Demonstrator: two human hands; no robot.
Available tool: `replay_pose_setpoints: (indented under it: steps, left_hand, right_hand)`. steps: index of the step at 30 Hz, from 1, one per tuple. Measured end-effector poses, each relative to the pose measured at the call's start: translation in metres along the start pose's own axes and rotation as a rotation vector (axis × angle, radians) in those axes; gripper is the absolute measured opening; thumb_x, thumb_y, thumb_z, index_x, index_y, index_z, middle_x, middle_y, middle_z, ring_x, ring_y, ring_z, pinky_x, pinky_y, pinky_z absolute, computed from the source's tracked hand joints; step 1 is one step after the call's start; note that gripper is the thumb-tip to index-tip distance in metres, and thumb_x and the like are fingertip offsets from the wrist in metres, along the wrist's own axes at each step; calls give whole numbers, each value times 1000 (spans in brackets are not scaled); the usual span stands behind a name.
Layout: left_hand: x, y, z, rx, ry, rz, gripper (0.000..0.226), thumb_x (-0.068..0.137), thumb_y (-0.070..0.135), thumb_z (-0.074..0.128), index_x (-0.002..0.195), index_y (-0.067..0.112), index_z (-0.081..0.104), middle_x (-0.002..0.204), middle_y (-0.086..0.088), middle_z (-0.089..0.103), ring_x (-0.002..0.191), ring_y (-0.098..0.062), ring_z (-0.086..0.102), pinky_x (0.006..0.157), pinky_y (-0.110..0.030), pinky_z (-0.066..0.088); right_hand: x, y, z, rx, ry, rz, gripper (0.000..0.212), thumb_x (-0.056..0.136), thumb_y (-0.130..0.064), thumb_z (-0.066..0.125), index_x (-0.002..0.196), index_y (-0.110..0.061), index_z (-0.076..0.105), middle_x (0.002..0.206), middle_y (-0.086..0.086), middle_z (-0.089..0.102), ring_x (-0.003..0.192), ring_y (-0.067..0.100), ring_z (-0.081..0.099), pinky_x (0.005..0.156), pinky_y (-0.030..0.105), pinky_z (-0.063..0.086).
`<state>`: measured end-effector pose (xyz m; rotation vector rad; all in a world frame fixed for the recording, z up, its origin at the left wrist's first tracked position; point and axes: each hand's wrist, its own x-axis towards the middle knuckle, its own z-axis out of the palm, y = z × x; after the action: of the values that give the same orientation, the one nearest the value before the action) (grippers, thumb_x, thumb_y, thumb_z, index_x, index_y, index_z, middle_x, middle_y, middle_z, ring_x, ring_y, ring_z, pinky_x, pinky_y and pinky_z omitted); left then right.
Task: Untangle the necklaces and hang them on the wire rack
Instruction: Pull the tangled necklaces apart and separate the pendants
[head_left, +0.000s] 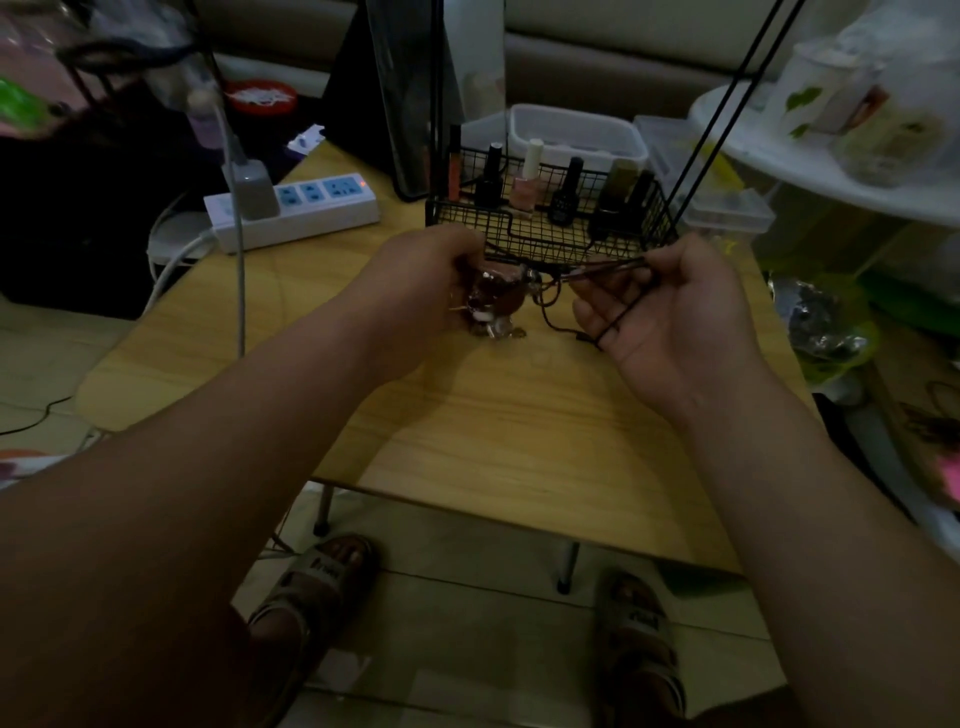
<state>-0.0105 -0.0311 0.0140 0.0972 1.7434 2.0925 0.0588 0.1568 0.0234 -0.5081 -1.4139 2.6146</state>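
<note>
A tangle of necklaces with dark reddish beads and clear pendants hangs just above the wooden table. My left hand grips the beaded bundle from the left. My right hand pinches a thin dark cord that runs from the bundle, with a loop of it around one finger. More cord dangles down to the table between the hands. The black wire rack stands right behind both hands, its tall rods rising to the upper right.
Nail polish bottles stand in the rack's basket. A white power strip with a plugged charger lies at the table's left rear. Clear plastic boxes sit behind the rack. A white round shelf crowds the right side. My sandalled feet are below the table.
</note>
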Motion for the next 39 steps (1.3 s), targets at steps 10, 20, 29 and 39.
replay_pose_setpoints:
  steps: [10, 20, 29, 39]
  left_hand:
    - [-5, 0, 5, 11, 5, -22, 15, 108, 28, 54, 100, 16, 59, 81, -2, 51, 55, -13, 60, 63, -36, 54]
    - [2, -3, 6, 68, 11, 61, 18, 108, 30, 54, 95, 18, 56, 71, 0, 49, 52, -12, 50, 46, -28, 43]
    - [0, 0, 4, 124, -64, 124, 19, 108, 30, 54, 94, 16, 54, 63, 5, 47, 53, -11, 46, 50, -31, 42]
    - [-8, 4, 4, 629, -231, 111, 21, 95, 34, 73, 103, 15, 72, 101, -7, 72, 95, -19, 68, 83, -46, 57]
  right_hand:
    - [0, 5, 6, -117, -30, 66, 17, 105, -22, 46, 89, -18, 49, 63, -2, 50, 62, 16, 67, 58, 27, 54]
    - [-11, 14, 6, -853, -322, 71, 21, 94, -16, 71, 114, -19, 73, 69, -5, 59, 55, 7, 46, 48, 21, 32]
    - [-6, 21, 3, -962, -281, -118, 2, 95, -16, 73, 94, -16, 74, 70, -13, 69, 57, -4, 59, 56, 13, 44]
    - [-5, 12, 1, -705, -179, -100, 19, 105, -24, 57, 95, -12, 67, 70, 1, 65, 83, 28, 69, 86, 46, 54]
